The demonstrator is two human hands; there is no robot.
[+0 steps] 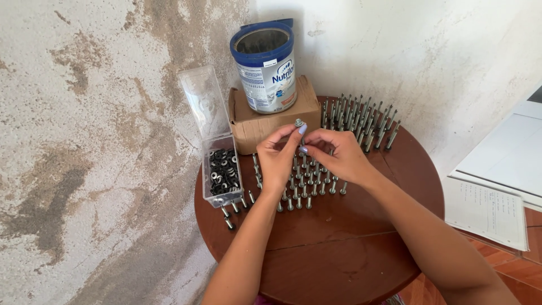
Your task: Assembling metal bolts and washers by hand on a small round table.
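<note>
A: Screw (299, 122), head up, pinched at the fingertips of the left hand (276, 158), above the table (339, 237). Its shank is hidden behind the fingers.

B: And the right hand (339, 158)?

A: Curled, fingertips meeting the left's just below the screw head. Whether it grips anything I cannot tell.

B: Around them?

A: Under both hands stand rows of upright screws (305, 189), partly covered by them. Beyond the right hand, a second cluster (361, 121). Left of the left hand, an open clear box (223, 172) of dark washers (222, 169). Behind the hands, a carton (265, 121) bearing a tin (264, 65).
</note>
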